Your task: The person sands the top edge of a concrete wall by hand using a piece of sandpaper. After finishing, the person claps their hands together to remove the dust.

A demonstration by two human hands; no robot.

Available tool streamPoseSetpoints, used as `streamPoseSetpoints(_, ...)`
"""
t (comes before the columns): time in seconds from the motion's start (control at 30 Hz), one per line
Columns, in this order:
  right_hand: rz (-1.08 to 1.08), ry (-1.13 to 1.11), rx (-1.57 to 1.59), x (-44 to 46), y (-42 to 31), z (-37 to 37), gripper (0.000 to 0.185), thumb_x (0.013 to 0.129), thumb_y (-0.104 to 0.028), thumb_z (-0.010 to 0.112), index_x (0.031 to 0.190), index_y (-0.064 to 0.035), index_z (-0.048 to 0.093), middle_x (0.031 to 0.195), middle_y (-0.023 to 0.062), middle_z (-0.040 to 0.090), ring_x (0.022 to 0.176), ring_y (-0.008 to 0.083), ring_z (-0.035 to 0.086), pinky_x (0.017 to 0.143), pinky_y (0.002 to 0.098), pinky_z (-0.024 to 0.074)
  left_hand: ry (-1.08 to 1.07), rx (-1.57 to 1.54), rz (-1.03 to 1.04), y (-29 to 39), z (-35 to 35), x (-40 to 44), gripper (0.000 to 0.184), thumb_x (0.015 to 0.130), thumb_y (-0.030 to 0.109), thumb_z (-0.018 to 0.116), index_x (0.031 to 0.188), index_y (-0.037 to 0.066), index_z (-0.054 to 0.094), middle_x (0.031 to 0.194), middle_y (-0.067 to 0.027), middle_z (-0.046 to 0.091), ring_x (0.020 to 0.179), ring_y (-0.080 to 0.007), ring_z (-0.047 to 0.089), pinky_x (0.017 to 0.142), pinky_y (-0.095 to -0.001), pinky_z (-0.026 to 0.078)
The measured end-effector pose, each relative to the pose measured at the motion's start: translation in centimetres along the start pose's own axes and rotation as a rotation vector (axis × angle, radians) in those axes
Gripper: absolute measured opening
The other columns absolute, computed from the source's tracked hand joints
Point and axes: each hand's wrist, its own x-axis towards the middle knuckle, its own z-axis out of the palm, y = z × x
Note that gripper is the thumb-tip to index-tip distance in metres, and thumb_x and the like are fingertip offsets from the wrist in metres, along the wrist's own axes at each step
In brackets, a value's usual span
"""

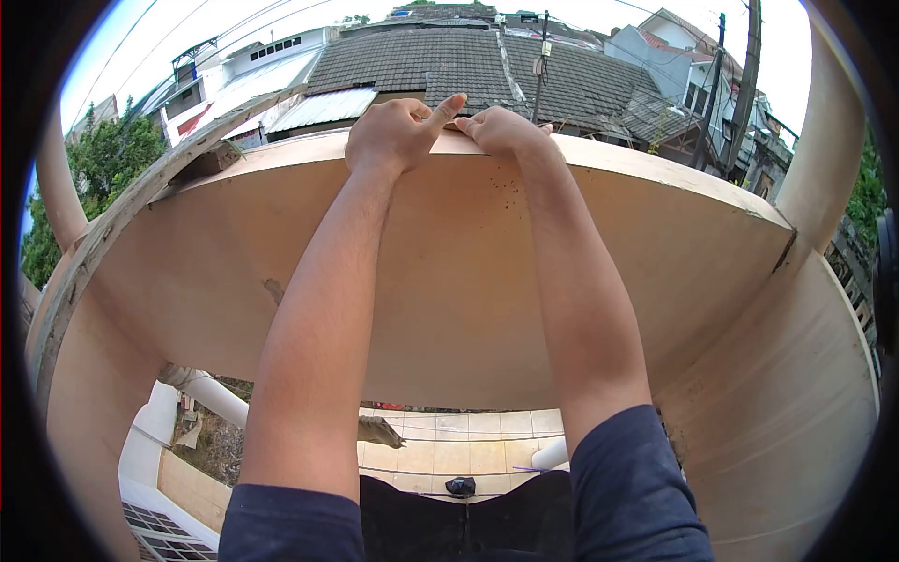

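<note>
parapet under left hand, right hand; tiled floor below, roofs beyond.

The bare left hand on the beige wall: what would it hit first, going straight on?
Probably the grey tiled roof opposite, beyond the smooth beige wall beneath the left hand; the way between looks free, though depth is unclear.

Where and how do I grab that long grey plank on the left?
Probably by both edges of the long plank, near the brown piece, from above with the left hand: it looks narrow there, its top is uncovered, and that hand rests nearby on the wall.
</note>
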Motion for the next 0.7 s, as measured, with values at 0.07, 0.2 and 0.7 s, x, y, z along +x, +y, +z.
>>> streamPoseSetpoints(0.07,-0.111,-0.127,0.086,-0.5,0.8,-0.9,0.057,0.109,-0.062,0.046,0.141,-0.0225,0.071,0.142,0.0101,0.069,0.136,0.0315,0.06,0.118,0.0515,0.0409,-0.044,0.026,0.001,0.3,-0.6,0.0,0.103,0.076,0.106,0.033,0.115,0.024,0.08,0.095,0.0021,0.078,0.098,-0.0134,0.075,0.08,-0.038,0.063)
streamPoseSetpoints(0.2,-0.2,-0.211,0.196,-0.4,0.8,-1.5,0.057,0.108,-0.064,0.045,0.141,-0.0248,0.071,0.142,0.0093,0.069,0.135,0.0303,0.061,0.117,0.0498,0.0425,0.021,0.023,0.011,0.2,-0.3,-0.1,0.103,0.078,0.105,0.033,0.117,0.022,0.08,0.102,0.0009,0.078,0.103,-0.0142,0.074,0.083,-0.039,0.064)
streamPoseSetpoints(0.7,-0.155,-0.031,0.26,-1.0,0.0,-0.8,0.05,0.107,-0.058,0.054,0.127,-0.0191,0.078,0.116,0.0124,0.078,0.111,0.0289,0.072,0.097,0.0439,0.0534,-0.146,-0.199,0.354,-0.9,0.0,0.7,0.042,0.102,0.053,0.064,0.132,0.026,0.074,0.122,-0.0045,0.078,0.119,-0.0237,0.072,0.106,-0.0441,0.056)
